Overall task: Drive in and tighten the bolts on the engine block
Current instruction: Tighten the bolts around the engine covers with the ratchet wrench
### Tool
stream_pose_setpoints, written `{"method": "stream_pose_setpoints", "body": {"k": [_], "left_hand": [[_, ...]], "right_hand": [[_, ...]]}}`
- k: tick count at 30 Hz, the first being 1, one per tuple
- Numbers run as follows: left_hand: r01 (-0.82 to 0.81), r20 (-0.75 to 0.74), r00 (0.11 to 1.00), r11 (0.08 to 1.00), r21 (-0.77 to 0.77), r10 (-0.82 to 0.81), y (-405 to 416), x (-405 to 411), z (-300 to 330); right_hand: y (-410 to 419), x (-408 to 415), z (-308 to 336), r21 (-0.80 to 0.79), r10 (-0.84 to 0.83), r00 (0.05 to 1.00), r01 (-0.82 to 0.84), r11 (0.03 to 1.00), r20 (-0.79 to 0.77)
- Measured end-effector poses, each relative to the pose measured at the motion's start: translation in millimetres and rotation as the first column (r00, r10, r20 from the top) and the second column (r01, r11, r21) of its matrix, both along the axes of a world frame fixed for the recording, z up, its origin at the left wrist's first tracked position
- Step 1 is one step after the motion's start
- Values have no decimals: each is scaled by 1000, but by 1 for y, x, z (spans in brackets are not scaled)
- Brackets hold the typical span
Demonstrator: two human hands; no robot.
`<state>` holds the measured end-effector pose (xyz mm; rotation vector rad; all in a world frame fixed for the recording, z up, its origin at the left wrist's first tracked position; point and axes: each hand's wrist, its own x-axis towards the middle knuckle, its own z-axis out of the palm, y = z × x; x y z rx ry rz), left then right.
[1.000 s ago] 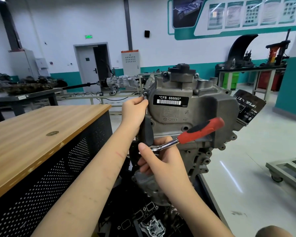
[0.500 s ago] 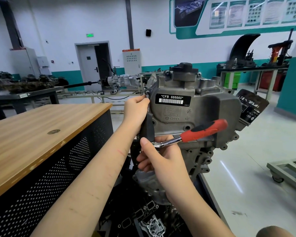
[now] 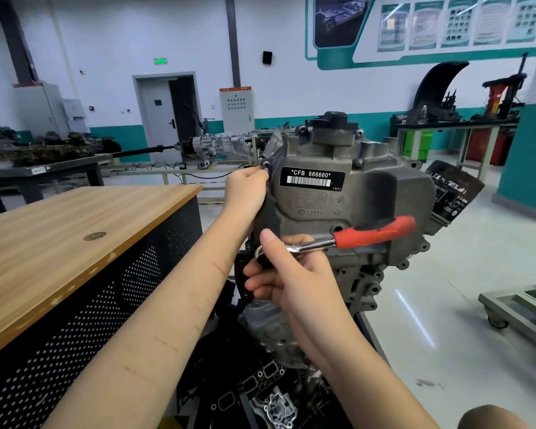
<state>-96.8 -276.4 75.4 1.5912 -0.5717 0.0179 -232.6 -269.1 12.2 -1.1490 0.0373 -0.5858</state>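
Observation:
A grey cast engine block (image 3: 375, 193) stands upright on a stand, with a black label reading CFB 666660 on its face. My left hand (image 3: 246, 193) is at the block's upper left corner, fingertips pinching a small bolt (image 3: 265, 171) at a bolt hole there. My right hand (image 3: 291, 274) grips the chrome head end of a ratchet wrench (image 3: 347, 238), thumb up along its head. The wrench's red and black handle points right across the block's face. The socket under the head is hidden by my fingers.
A wooden-topped cabinet (image 3: 75, 230) with perforated black sides stands close on the left. Black gaskets and loose metal parts (image 3: 260, 394) lie below the block. A black oil filter (image 3: 455, 193) sticks out on the block's right. A wheeled frame (image 3: 520, 308) stands on the floor at right.
Both hands stay where they were on the block. The wrench handle has swung slightly, lying a little flatter than a second ago.

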Motion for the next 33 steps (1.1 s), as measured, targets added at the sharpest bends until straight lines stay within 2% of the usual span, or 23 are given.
{"method": "stream_pose_setpoints", "body": {"k": [4,10,13,17,19,21,23,25,26,27,28,29,30,31,33], "left_hand": [[16,-74,997,1000,4,-16,2,-7,5],[35,-229,971,991,-127,-64,2,-14,8],[17,-260,964,988,-151,-56,-1,-12,9],[-11,-240,970,985,-171,-31,-4,-13,8],[1,-158,987,980,-201,-33,-1,-15,1],[9,69,998,982,-190,4,8,-22,-16],[23,315,949,988,-154,27,17,-37,-37],[71,335,942,981,-182,-6,19,-51,-54],[99,241,970,962,-255,-37,19,-56,-58],[151,84,988,924,-352,-130,20,-59,-58],[205,-88,958,869,-450,-272,21,-61,-56],[281,-204,874,801,-528,-441,22,-60,-56],[364,-245,775,729,-580,-582,23,-60,-57],[401,-252,715,679,-615,-652,25,-60,-58],[407,-277,662,645,-646,-696,27,-64,-55]], "right_hand": [[-3,-1,5,115,65,998,-65,991,3],[-6,-7,20,219,114,992,-121,968,47],[-10,-9,26,273,139,988,-151,950,63],[-12,-10,30,204,125,992,-129,970,30],[-15,-10,32,130,87,996,-87,988,3],[-18,-11,36,-5,24,999,-24,1000,-27],[-22,-13,40,-182,-37,998,27,983,-52],[-24,-15,44,-372,-106,992,73,925,-68],[-26,-15,46,-476,-148,986,96,874,-73],[-27,-15,48,-577,-195,978,114,809,-79],[-28,-14,49,-665,-241,966,124,736,-88],[-28,-14,51,-740,-287,953,126,661,-94],[-27,-14,52,-810,-341,936,128,572,-92],[-25,-15,53,-876,-404,911,130,465,-79],[-20,-17,55,-956,-513,858,154,250,4]]}}
